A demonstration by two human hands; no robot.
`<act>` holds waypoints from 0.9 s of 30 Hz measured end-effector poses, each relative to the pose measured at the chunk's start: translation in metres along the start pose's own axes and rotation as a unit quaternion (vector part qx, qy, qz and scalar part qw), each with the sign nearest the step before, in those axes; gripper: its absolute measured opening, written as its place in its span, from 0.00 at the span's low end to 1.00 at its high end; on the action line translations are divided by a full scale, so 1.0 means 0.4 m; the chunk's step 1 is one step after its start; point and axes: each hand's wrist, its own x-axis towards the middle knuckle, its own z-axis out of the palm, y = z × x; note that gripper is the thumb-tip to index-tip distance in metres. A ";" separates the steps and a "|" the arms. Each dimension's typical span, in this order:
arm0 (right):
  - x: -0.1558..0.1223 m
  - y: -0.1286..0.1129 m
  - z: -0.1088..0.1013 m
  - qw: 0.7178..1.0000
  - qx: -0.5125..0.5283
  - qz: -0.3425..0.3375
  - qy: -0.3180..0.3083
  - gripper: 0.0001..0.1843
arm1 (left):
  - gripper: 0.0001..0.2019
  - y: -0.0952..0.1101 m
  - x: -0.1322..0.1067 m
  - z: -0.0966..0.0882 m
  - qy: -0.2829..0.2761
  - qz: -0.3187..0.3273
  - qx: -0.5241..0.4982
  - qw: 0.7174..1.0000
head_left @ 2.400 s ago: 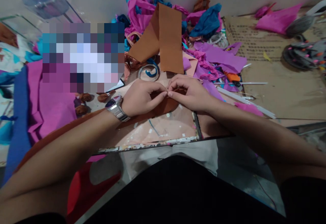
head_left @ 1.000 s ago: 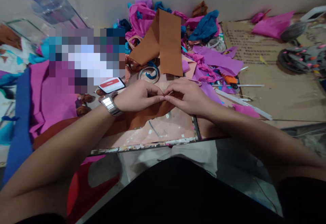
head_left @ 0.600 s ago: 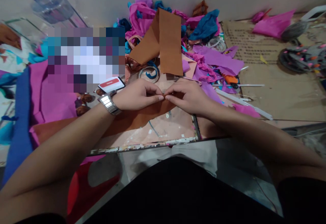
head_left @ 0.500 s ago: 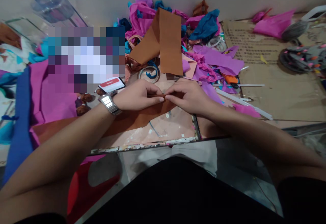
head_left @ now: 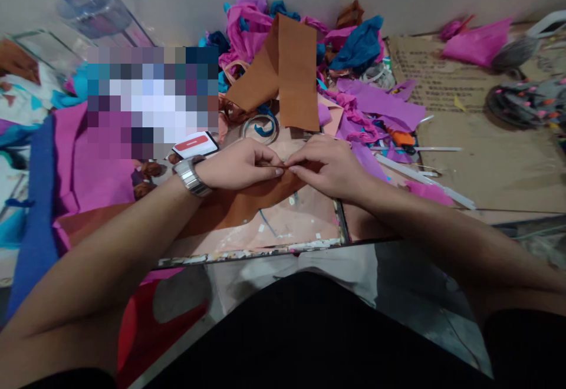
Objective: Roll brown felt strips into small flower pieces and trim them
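A long brown paper strip [head_left: 239, 203] lies across the pink work board [head_left: 287, 230] in front of me. My left hand [head_left: 236, 165], with a metal watch on its wrist, and my right hand [head_left: 327, 165] meet fingertip to fingertip over the strip's right end. Both hands are closed in a pinch on the brown paper's upper edge, thumbs and forefingers pressed together. The part of the strip under the fingers is hidden.
A folded brown sheet [head_left: 283, 76] stands behind the hands amid a heap of pink, purple and blue crepe scraps [head_left: 354, 47]. A tape roll [head_left: 259, 125], small brown paper buds [head_left: 145, 177], white sticks [head_left: 424, 171], cardboard [head_left: 477, 141] and a clear bottle [head_left: 88, 6] lie around.
Both hands have stayed pinched together on the brown strip, with only small finger shifts. The strip's left part now lies flatter and further out along the board.
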 end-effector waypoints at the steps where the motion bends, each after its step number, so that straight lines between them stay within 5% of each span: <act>1: 0.000 0.000 -0.001 1.000 0.002 -0.008 0.002 0.07 | 0.15 0.000 0.000 -0.001 -0.003 -0.005 -0.007 1.000; 12: -0.002 0.002 0.004 0.999 0.018 -0.026 0.012 0.09 | 0.13 0.005 -0.003 -0.008 -0.030 0.008 -0.004 1.000; 27: -0.004 -0.004 0.003 1.000 0.005 0.012 0.027 0.07 | 0.15 0.027 -0.010 0.014 0.048 0.053 0.050 0.996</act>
